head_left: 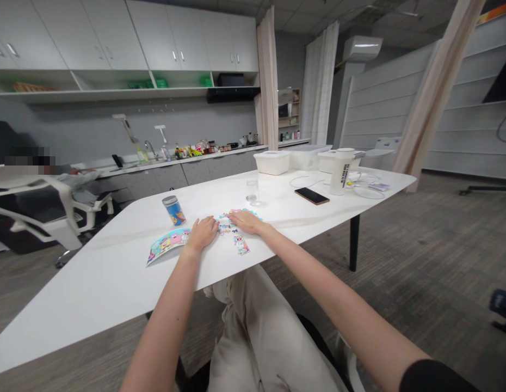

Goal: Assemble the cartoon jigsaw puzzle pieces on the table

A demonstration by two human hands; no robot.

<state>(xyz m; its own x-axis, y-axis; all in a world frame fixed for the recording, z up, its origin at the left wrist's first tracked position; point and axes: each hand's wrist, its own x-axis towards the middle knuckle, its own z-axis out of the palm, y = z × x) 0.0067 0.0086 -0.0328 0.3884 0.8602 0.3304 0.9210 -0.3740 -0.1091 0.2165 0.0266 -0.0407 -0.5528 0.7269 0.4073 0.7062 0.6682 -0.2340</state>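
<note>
Small colourful jigsaw pieces [225, 227] lie loose on the white table [114, 261] between and beyond my hands. My left hand [203, 232] rests at their left side, fingers stretched out, beside a curved picture sheet [168, 245]. Over the pieces lies my right hand [245, 222], its fingers extended leftward and touching some; what is under its fingertips is hidden. Nearer to me is a small joined puzzle section [241, 245]. A blue printed canister [173, 211] with a metal lid stands behind the sheet.
Past the pieces stands a clear container [252, 191]. To the right are a phone [312, 195], a white tumbler [341, 173] and loose cables [365, 188]. White plastic bins [272, 163] line the far edge. An office chair [53, 201] with a person is at left.
</note>
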